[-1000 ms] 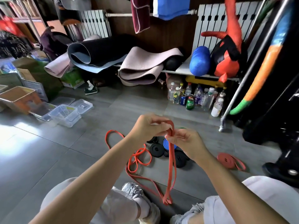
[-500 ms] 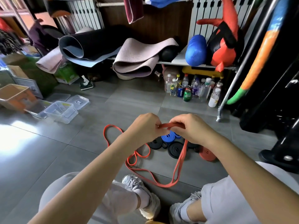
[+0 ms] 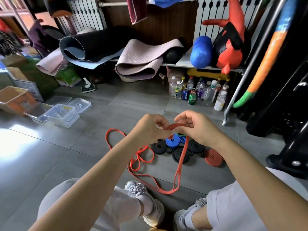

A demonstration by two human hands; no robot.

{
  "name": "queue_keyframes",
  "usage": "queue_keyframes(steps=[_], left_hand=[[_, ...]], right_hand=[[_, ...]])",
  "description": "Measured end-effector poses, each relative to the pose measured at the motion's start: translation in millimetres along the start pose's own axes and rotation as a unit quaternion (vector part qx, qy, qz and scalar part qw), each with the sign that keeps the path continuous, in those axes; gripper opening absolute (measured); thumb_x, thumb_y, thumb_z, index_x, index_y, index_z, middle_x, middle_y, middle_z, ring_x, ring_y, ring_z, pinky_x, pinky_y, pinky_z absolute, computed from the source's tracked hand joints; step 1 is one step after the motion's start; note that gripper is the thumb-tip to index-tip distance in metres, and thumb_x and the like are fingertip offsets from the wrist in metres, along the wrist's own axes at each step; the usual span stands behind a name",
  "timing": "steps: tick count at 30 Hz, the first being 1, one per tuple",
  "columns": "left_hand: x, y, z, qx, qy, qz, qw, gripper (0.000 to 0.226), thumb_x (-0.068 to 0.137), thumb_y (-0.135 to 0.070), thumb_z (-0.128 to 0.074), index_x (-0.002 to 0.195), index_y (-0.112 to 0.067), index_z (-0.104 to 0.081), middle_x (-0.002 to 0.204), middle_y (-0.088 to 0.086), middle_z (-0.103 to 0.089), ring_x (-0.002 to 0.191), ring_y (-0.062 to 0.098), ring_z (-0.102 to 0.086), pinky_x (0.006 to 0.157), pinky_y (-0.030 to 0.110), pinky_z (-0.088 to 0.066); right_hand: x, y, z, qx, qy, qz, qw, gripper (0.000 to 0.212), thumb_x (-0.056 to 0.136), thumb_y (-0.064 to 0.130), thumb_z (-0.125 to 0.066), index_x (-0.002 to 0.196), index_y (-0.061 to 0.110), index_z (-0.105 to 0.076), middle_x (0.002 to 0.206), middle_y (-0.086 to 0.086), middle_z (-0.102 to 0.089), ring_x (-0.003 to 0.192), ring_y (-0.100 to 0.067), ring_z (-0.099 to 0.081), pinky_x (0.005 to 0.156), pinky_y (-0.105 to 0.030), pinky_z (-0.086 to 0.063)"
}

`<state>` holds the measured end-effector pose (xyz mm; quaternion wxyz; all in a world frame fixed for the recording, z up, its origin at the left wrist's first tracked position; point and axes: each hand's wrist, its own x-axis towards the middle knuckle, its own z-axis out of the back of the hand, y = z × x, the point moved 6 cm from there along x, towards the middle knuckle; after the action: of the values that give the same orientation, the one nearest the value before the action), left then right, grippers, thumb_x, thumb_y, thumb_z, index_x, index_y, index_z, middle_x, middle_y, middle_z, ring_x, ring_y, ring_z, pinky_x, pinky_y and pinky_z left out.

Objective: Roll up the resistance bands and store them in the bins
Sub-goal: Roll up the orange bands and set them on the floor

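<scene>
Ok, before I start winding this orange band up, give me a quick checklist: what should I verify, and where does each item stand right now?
1. Grip on the orange band: left hand and right hand pinch its upper end between them. Ok.
2. Coil begun: only a short flat stretch shows between the fingers, no roll. Not ok.
3. Tail untangled: its strands cross on the floor below the left forearm; knotted or just overlapping, cannot tell.
4. Tail clear of finished rolls: the hanging strand passes in front of a black roll; contact, cannot tell.
5. Bin ready: a clear bin stands open on the floor to the left. Ok.
</scene>
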<state>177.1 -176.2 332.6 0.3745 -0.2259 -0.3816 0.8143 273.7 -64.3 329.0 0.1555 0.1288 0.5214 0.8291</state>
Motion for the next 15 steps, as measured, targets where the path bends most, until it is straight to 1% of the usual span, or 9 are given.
queue_keyframes(steps=[2, 4, 6, 8, 10, 12, 13, 14, 15], left_hand=[[-1, 3, 1, -0.035, 0.010, 0.023, 0.999, 0.015, 0.073, -0.018, -0.077, 0.069, -0.024, -0.064, 0.068, -0.012, -0.067, 0.049, 0.002, -0.059, 0.046, 0.016, -0.046], [-3, 7, 2, -0.081, 0.011, 0.039, 0.996, 0.013, 0.075, -0.014, -0.075, 0.072, -0.021, -0.064, 0.066, -0.011, -0.068, 0.052, 0.002, -0.062, 0.049, 0.014, -0.047], [-5, 13, 1, -0.178, 0.012, 0.049, 0.983, 0.012, 0.079, -0.007, -0.072, 0.076, -0.016, -0.065, 0.069, -0.004, -0.070, 0.059, 0.005, -0.066, 0.052, 0.013, -0.049], [-8, 18, -1, -0.282, 0.023, 0.044, 0.958, 0.008, 0.082, -0.002, -0.067, 0.081, -0.010, -0.064, 0.070, 0.001, -0.072, 0.066, 0.009, -0.069, 0.056, 0.015, -0.051], [-10, 21, -6, -0.384, 0.039, 0.035, 0.922, 0.004, 0.084, -0.001, -0.063, 0.084, -0.005, -0.063, 0.072, 0.004, -0.071, 0.068, 0.011, -0.069, 0.058, 0.016, -0.053], [-13, 24, -14, -0.467, 0.054, 0.044, 0.881, 0.007, 0.081, -0.004, -0.063, 0.087, -0.002, -0.064, 0.073, 0.007, -0.070, 0.066, 0.011, -0.068, 0.059, 0.016, -0.053], [-14, 26, -18, -0.486, 0.056, 0.054, 0.871, 0.009, 0.079, -0.006, -0.064, 0.088, -0.002, -0.064, 0.073, 0.008, -0.069, 0.065, 0.010, -0.067, 0.059, 0.015, -0.053], [-14, 29, -22, -0.478, 0.051, 0.063, 0.875, 0.008, 0.081, -0.004, -0.063, 0.088, -0.002, -0.064, 0.072, 0.007, -0.069, 0.064, 0.009, -0.066, 0.057, 0.015, -0.053], [-15, 31, -23, -0.434, 0.038, 0.067, 0.898, 0.006, 0.083, -0.001, -0.063, 0.087, -0.005, -0.064, 0.072, 0.006, -0.069, 0.063, 0.008, -0.066, 0.055, 0.015, -0.051]], right_hand=[[-2, -4, -2, 0.040, 0.001, -0.008, 0.999, 0.019, 0.078, 0.006, -0.073, 0.087, 0.019, -0.064, 0.083, 0.000, -0.071, 0.078, -0.013, -0.067, 0.074, -0.024, -0.055], [-5, -11, -8, 0.064, 0.000, -0.017, 0.998, 0.018, 0.078, 0.005, -0.072, 0.085, 0.021, -0.067, 0.085, -0.006, -0.072, 0.077, -0.014, -0.066, 0.072, -0.027, -0.056], [-7, -19, -13, 0.101, -0.016, -0.026, 0.994, 0.016, 0.078, 0.004, -0.071, 0.086, 0.018, -0.069, 0.085, -0.009, -0.072, 0.074, -0.012, -0.066, 0.067, -0.023, -0.056], [-9, -25, -18, 0.141, -0.036, -0.035, 0.989, 0.015, 0.078, 0.004, -0.070, 0.093, 0.010, -0.070, 0.081, -0.003, -0.071, 0.069, -0.005, -0.066, 0.063, -0.016, -0.051], [-11, -30, -22, 0.190, -0.058, -0.038, 0.979, 0.018, 0.080, 0.003, -0.068, 0.098, 0.003, -0.070, 0.078, 0.000, -0.071, 0.067, -0.003, -0.066, 0.063, -0.014, -0.050], [-12, -32, -26, 0.238, -0.080, -0.037, 0.967, 0.016, 0.081, 0.004, -0.067, 0.097, 0.006, -0.071, 0.075, 0.001, -0.072, 0.068, -0.004, -0.066, 0.065, -0.016, -0.052], [-12, -32, -27, 0.244, -0.088, -0.033, 0.965, 0.015, 0.082, 0.005, -0.066, 0.096, 0.008, -0.071, 0.075, 0.003, -0.072, 0.069, -0.005, -0.066, 0.066, -0.016, -0.052], [-12, -32, -27, 0.231, -0.092, -0.025, 0.968, 0.015, 0.083, 0.004, -0.066, 0.097, 0.008, -0.071, 0.075, 0.004, -0.072, 0.069, -0.004, -0.066, 0.068, -0.016, -0.052], [-12, -31, -26, 0.199, -0.088, -0.015, 0.976, 0.015, 0.083, 0.003, -0.065, 0.097, 0.006, -0.071, 0.076, 0.006, -0.072, 0.070, -0.003, -0.066, 0.068, -0.015, -0.052]])
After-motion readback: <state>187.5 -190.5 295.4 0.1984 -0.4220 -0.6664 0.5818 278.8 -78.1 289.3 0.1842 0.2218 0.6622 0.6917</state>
